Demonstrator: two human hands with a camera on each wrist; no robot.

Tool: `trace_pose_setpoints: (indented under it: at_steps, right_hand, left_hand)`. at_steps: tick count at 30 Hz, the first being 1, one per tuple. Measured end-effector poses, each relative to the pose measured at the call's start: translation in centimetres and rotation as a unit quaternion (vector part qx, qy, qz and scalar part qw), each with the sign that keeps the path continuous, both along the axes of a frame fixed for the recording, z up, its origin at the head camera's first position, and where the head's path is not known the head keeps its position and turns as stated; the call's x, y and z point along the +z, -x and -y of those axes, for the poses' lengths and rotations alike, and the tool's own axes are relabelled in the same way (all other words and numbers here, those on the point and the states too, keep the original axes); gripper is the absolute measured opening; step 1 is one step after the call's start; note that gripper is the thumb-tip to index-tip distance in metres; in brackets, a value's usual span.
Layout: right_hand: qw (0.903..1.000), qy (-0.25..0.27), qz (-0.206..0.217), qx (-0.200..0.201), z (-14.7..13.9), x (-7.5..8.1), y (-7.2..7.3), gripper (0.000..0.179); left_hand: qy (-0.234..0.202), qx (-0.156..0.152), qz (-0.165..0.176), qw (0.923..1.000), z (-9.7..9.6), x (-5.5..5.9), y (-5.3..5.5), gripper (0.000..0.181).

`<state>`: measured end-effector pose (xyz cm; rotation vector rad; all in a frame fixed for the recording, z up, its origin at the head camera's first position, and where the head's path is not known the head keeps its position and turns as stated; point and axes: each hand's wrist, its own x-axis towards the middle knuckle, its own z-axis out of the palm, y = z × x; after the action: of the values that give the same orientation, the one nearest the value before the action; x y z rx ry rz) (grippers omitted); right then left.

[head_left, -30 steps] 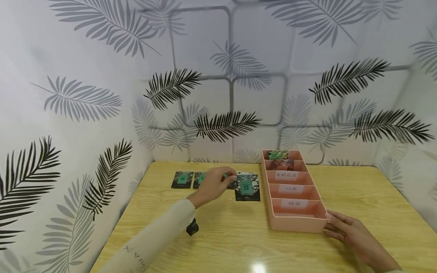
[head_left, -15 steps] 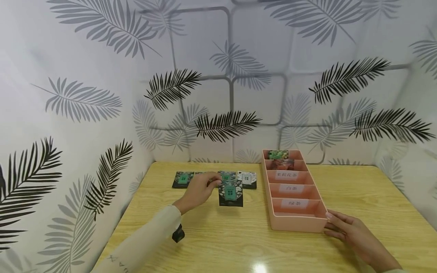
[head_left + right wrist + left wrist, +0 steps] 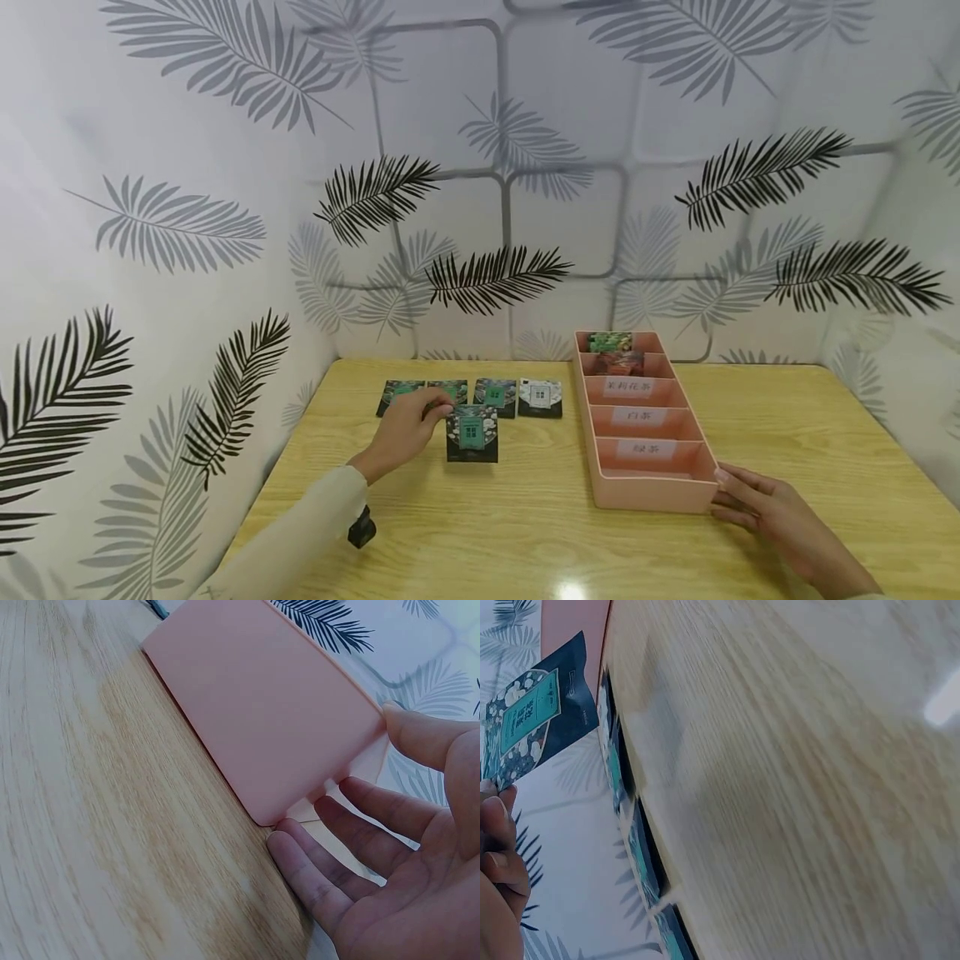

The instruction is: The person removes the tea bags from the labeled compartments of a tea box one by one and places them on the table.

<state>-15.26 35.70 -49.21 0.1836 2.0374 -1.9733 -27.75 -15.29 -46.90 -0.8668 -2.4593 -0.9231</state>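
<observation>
My left hand (image 3: pixel 401 432) pinches a dark tea sachet (image 3: pixel 472 437) with a green label by its upper corner. Held upright, the sachet hangs over the table in front of a row of flat sachets. In the left wrist view, thumb and fingertips meet at one corner of it. My right hand (image 3: pixel 776 517) touches the near right corner of a long pink divided box (image 3: pixel 652 493). Seen from the right wrist, the thumb is at the box's rim and the fairly straight fingers (image 3: pixel 375 832) rest against its side.
Several sachets lie in a row at the back, three with green labels and a white-topped one (image 3: pixel 540 399) nearest the box. The box's two far compartments hold a green packet (image 3: pixel 610 342) and a reddish packet (image 3: pixel 619 363). Labels front the other compartments. A patterned wall stands behind the table.
My left hand has carried the pinched sachet leftward and slightly nearer, away from the box, uncovering the row's right-hand sachets. My right hand and the box have stayed put.
</observation>
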Motion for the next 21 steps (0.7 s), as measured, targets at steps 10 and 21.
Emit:
trace_pose_setpoints:
  at_steps: [10, 21]
  right_hand:
    - [1.0000, -0.006, -0.007, 0.000, -0.1, 0.0, -0.3, 0.076]
    - [0.9998, -0.018, -0.010, -0.001, 0.1, 0.0, -0.3, 0.075]
  left_hand:
    - [0.007, 0.034, -0.001, 0.9994, 3.0, -1.1, -0.1, 0.008]
    - [0.023, 0.088, 0.025, 0.9955, 6.6, -1.7, -1.0, 0.011]
